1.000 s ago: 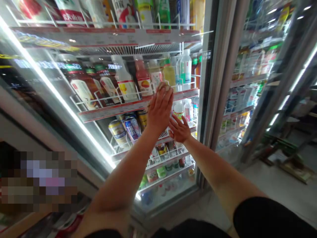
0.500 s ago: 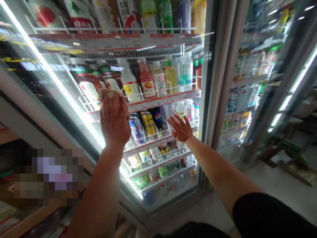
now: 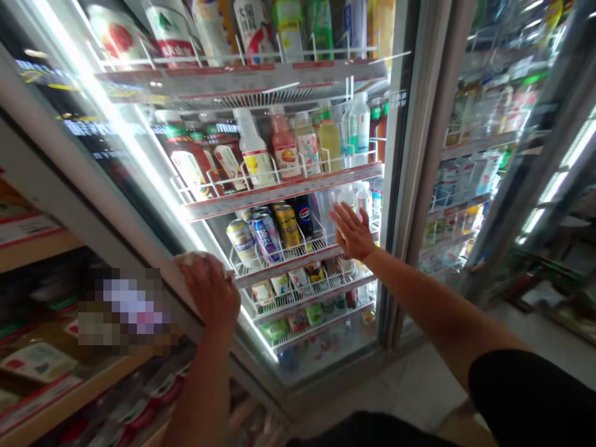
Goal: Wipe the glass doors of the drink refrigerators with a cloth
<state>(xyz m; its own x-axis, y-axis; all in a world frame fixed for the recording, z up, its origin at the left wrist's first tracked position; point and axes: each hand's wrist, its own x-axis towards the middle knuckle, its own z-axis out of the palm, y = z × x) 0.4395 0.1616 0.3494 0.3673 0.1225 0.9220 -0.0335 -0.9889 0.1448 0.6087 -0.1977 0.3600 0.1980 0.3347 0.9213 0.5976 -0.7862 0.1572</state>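
The left hand (image 3: pixel 212 288) grips one pale cloth (image 3: pixel 187 258), seemingly pressed to the left metal frame (image 3: pixel 107 211) of one glass door (image 3: pixel 326 366), while the right hand (image 3: pixel 354 231), its fingers spread wide, is raised farther right; between the two hands, behind the glass, three cans (image 3: pixel 267 236) line the near edge of one shelf (image 3: pixel 287 267), and on the upper shelf (image 3: pixel 279 194) stand one yellow-labelled bottle (image 3: pixel 255 155) and one pink bottle (image 3: pixel 285 149)

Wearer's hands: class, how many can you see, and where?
2: the left hand at the door frame with a pale cloth, the right hand before the shelves; none hidden.
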